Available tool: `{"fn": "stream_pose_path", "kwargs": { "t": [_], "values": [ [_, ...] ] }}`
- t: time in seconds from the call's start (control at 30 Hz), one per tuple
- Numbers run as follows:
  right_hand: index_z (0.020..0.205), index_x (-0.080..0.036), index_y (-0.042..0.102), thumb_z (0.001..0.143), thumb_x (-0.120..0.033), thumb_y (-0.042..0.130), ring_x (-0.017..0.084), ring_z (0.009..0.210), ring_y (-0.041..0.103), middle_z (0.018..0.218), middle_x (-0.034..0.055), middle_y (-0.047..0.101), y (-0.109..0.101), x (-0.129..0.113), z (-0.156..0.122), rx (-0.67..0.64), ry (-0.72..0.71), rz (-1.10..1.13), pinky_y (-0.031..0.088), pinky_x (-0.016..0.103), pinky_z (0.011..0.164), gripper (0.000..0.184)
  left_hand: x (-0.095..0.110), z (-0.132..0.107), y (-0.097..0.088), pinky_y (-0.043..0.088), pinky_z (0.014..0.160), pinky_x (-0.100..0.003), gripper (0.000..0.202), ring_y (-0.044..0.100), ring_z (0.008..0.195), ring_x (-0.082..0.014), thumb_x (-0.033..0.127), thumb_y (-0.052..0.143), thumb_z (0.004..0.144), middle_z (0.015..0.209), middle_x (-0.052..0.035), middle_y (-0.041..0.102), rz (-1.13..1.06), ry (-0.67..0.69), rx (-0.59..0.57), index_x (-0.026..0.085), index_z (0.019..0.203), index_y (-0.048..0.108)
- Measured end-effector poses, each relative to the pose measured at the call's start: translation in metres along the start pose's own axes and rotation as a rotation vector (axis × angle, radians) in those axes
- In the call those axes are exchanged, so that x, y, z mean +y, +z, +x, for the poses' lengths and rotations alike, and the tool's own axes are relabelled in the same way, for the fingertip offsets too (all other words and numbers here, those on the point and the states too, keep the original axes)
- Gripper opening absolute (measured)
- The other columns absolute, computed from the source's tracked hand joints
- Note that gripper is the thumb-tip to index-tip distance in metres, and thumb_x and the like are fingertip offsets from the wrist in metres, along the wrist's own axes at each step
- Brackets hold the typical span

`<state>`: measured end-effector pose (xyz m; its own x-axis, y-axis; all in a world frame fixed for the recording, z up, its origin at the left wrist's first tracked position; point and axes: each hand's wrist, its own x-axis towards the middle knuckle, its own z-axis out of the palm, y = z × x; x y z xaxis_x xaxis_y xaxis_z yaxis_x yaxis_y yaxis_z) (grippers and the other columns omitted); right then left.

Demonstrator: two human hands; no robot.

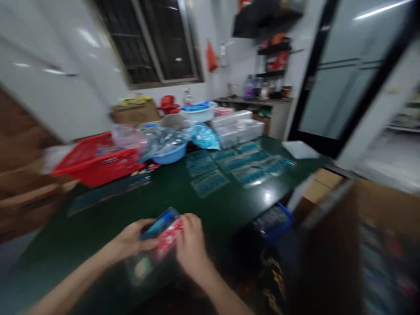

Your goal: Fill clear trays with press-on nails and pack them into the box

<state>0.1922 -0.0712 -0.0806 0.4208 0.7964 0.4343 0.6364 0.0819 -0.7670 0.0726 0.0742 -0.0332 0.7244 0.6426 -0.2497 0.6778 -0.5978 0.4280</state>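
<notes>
Behind the hands [192,247], red basket [95,161], blue bowl [167,155] (bags [160,142])

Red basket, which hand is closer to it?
Left. The left hand is nearer, in front of the red basket and to its right. The right hand is farther away, on the other side of the left hand.

1. You get dim indoor light, with a white glare spot on the dark green tabletop [267,197]
2. Motion blur smears the whole frame, including your left hand [133,239] and right hand [193,249]
3. Distortion bends the window [147,43] near the top edge, and everything softens toward the edges
</notes>
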Motion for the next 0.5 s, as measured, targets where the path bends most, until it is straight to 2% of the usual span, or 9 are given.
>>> {"fn": "stream_pose_path", "kwargs": {
  "t": [0.03,0.1,0.2,0.27,0.37,0.5],
  "values": [
    [0.122,-0.013,0.043,0.091,-0.020,0.028,0.027,0.114,0.043,0.121,0.0156,0.048,0.009,0.004,-0.001,0.008,0.001,0.029,0.038,0.050,0.093,0.035,-0.010,-0.015,-0.006,0.047,0.084,-0.034,0.062,0.057,0.097,-0.0238,0.045,0.069,0.065,0.109,-0.0063,0.060,-0.069,0.010,0.006,0.016,0.117,0.051],
    [0.122,-0.014,0.043,0.091,-0.024,0.030,0.025,0.113,0.045,0.120,0.0152,0.050,0.020,0.015,-0.004,0.114,0.040,0.114,0.039,0.047,0.094,0.035,-0.018,-0.031,-0.013,0.046,0.085,-0.032,0.070,0.056,0.099,-0.0252,0.051,0.069,0.062,0.112,-0.0063,0.060,-0.167,0.058,0.018,0.017,0.120,0.051],
    [0.122,-0.014,0.044,0.091,-0.029,0.032,0.025,0.112,0.046,0.120,0.0158,0.050,0.024,0.027,-0.012,0.117,0.070,0.126,0.040,0.045,0.093,0.036,-0.024,-0.036,-0.020,0.047,0.077,-0.031,0.074,0.058,0.094,-0.0241,0.054,0.064,0.064,0.109,-0.0081,0.061,-0.275,0.010,0.037,0.016,0.124,0.048],
    [0.121,-0.013,0.045,0.091,-0.031,0.033,0.025,0.111,0.048,0.118,0.0160,0.052,0.024,0.029,-0.017,0.096,0.089,0.102,0.042,0.044,0.092,0.037,-0.038,-0.035,-0.028,0.048,0.075,-0.030,0.072,0.059,0.091,-0.0228,0.055,0.059,0.068,0.106,-0.0096,0.061,-0.310,-0.041,0.096,0.012,0.124,0.047],
    [0.117,-0.013,0.049,0.089,-0.037,0.038,0.026,0.107,0.052,0.115,0.0153,0.055,0.029,0.032,-0.023,0.095,0.105,0.049,0.044,0.043,0.090,0.039,-0.079,-0.035,-0.043,0.048,0.073,-0.029,0.057,0.061,0.085,-0.0203,0.050,0.052,0.076,0.098,-0.0088,0.064,-0.317,-0.115,0.215,0.009,0.116,0.052],
    [0.112,-0.016,0.055,0.086,-0.041,0.043,0.029,0.099,0.058,0.111,0.0138,0.059,0.044,0.049,-0.027,0.190,0.152,-0.021,0.048,0.042,0.084,0.038,-0.154,-0.029,-0.066,0.048,0.076,-0.031,0.037,0.061,0.085,-0.0196,0.037,0.051,0.081,0.094,-0.0085,0.064,-0.213,-0.251,0.402,0.010,0.107,0.056]
  ]
}}
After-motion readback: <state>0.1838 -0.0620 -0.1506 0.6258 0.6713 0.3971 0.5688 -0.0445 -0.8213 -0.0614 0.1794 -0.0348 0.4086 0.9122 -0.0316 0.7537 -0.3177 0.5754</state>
